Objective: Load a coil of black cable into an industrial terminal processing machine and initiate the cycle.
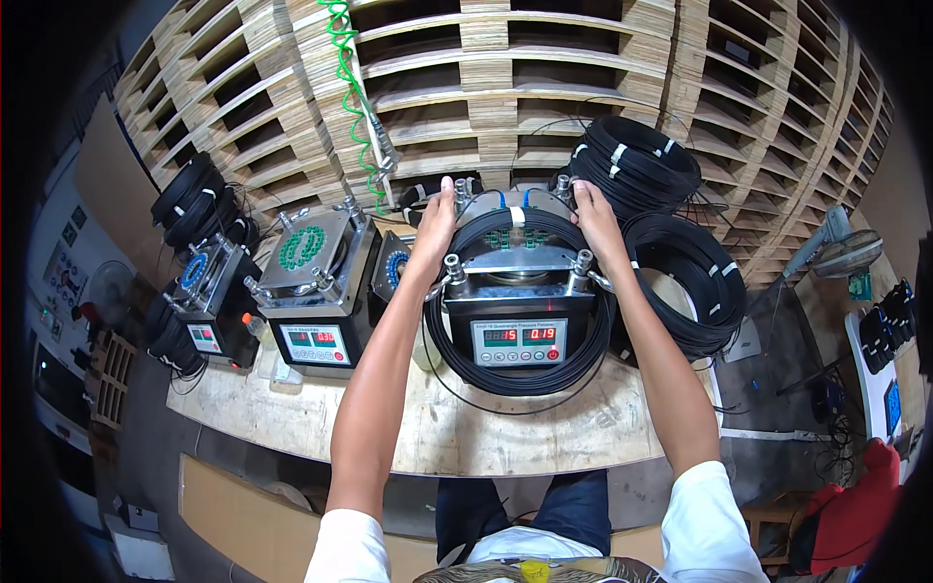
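Note:
A polishing machine [518, 296] with a metal top and a red lit display stands in front of me. A black cable coil [513, 381] with white tape hangs around it, its upper part crossing above the metal plate [515, 262]. My left hand [434, 228] is at the machine's far left corner, beside a post [463, 190]; its thumb points up. At the far right corner my right hand [597, 225] is beside the other far post [564, 185]. Both hands look curled, but most fingers are hidden and what they grip cannot be made out. Blue-ended leads [526, 198] rise at the plate's far side.
Two similar machines [309, 257] [206, 291] stand to the left on the wooden bench [389, 428]. Black cable coils [637, 165] [683, 291] are stacked at the right. Stacked pallets [486, 78] rise behind, with a green coiled hose [350, 87]. A fan [846, 253] stands farther right.

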Tool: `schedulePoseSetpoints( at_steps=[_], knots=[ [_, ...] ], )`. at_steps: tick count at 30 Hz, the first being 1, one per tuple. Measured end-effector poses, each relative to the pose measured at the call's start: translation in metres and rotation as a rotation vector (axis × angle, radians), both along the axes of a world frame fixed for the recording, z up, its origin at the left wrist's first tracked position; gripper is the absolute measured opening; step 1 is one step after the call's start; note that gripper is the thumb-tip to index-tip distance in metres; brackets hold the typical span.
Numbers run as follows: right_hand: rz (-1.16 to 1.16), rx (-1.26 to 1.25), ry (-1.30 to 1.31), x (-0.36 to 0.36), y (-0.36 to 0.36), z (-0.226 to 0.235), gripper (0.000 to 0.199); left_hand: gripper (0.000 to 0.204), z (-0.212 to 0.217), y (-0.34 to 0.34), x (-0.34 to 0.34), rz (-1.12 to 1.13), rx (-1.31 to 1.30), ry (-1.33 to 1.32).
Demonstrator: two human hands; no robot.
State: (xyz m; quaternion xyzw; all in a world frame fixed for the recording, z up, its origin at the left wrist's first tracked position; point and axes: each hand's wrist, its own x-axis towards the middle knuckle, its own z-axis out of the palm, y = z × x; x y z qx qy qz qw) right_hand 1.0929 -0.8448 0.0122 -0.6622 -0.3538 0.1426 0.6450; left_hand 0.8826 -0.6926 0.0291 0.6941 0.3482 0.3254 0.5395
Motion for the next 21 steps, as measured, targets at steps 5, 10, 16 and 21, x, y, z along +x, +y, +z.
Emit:
schedulePoseSetpoints(
  at_steps=[5, 10, 16, 21],
  knots=[
    [0.002, -0.048, -0.03, 0.0, -0.002, 0.001, 0.057, 0.086, 0.0, -0.005, 0.001, 0.016, 0.021, -0.029],
    [0.071, -0.03, -0.051, 0.003, 0.0, -0.002, 0.06, 0.096, -0.006, 0.006, 0.0, 0.01, -0.039, -0.038],
    [0.055, -0.001, -0.031, -0.004, -0.001, 0.001, 0.059, 0.095, -0.01, 0.01, 0.0, 0.054, -0.012, -0.03],
    [0.053, 0.008, 0.017, 0.002, 0.004, -0.002, 0.053, 0.096, -0.017, 0.021, 0.002, 0.06, -0.017, -0.017]
  ],
)
